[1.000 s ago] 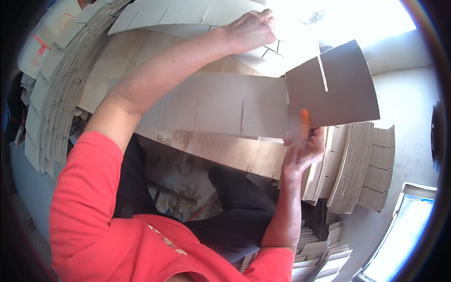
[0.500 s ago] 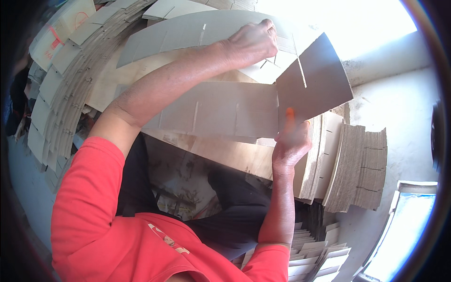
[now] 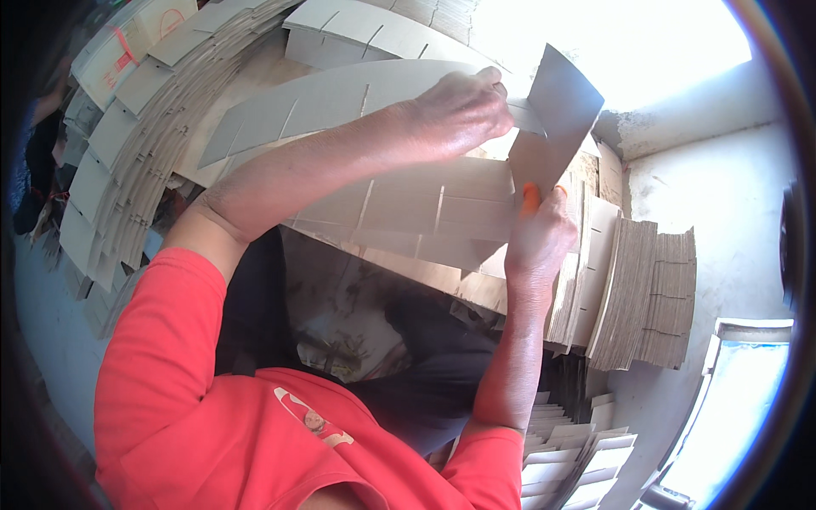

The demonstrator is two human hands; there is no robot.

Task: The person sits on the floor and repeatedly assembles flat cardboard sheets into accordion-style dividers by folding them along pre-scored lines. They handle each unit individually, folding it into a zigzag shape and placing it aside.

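My left hand (image 3: pixel 466 112) is closed on a long grey slotted cardboard strip (image 3: pixel 314 109), gripping it near its right end. That end meets a shorter cardboard crosspiece (image 3: pixel 563 102) at its slot; how deep it sits I cannot tell. My right hand (image 3: pixel 541 242), with an orange covering on one fingertip, pinches the crosspiece at its lower edge and holds it upright. A second slotted strip (image 3: pixel 399 202) lies nearer to me, its right end against the crosspiece. My left forearm hides part of both strips.
Both strips are over a wooden board (image 3: pixel 459 285). Stacked cardboard pieces (image 3: pixel 625 293) stand at the right, and a long bank of cardboard (image 3: pixel 127 161) curves along the left. More slotted strips (image 3: pixel 365 34) lie behind. Cardboard pieces (image 3: pixel 569 463) are piled low at the right.
My left hand has come nearer and slightly right with the far strip, whose end now meets the crosspiece. My right hand has turned the crosspiece so that it looks narrower.
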